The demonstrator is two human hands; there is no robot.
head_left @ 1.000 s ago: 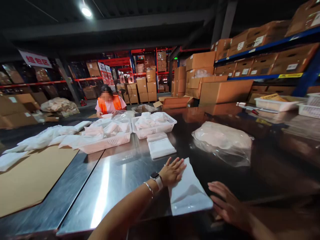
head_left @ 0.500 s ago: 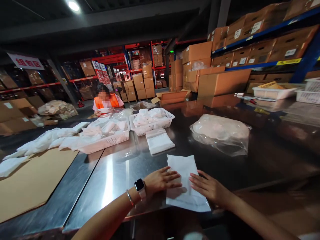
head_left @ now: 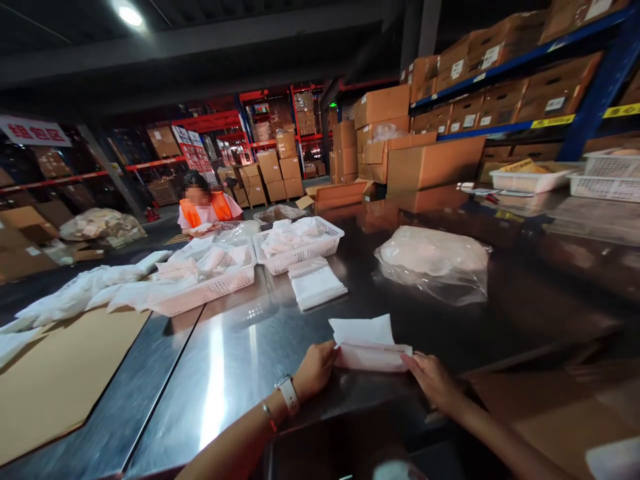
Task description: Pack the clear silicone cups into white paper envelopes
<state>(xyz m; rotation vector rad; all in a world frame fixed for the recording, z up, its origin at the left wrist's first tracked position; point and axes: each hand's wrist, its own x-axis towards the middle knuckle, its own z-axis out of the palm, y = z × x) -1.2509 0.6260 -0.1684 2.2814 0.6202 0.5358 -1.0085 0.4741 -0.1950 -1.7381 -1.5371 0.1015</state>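
A flat white packet [head_left: 371, 356] lies on the metal table in front of me, its near part folded up over the rest; whether it is cloth or plastic I cannot tell. My left hand [head_left: 316, 368], with a watch on the wrist, pinches the fold at its left end. At the right end, my right hand [head_left: 431, 379] grips the same folded edge between thumb and fingers. Beyond the packet sits a small stack of folded white packets [head_left: 317, 284]. A clear plastic bag [head_left: 434, 261] with whitish contents rests to the right.
Two white perforated baskets [head_left: 220, 285] heaped with white packets stand at the back left, beside a cardboard sheet [head_left: 75, 373]. A person in an orange vest [head_left: 220, 207] is behind them. More baskets [head_left: 607, 188] are at the far right; cartons [head_left: 435, 167] are stacked behind.
The packet lay flat under both spread hands; now its near part is turned up and away from me. Both hands have closed on the ends of the fold.
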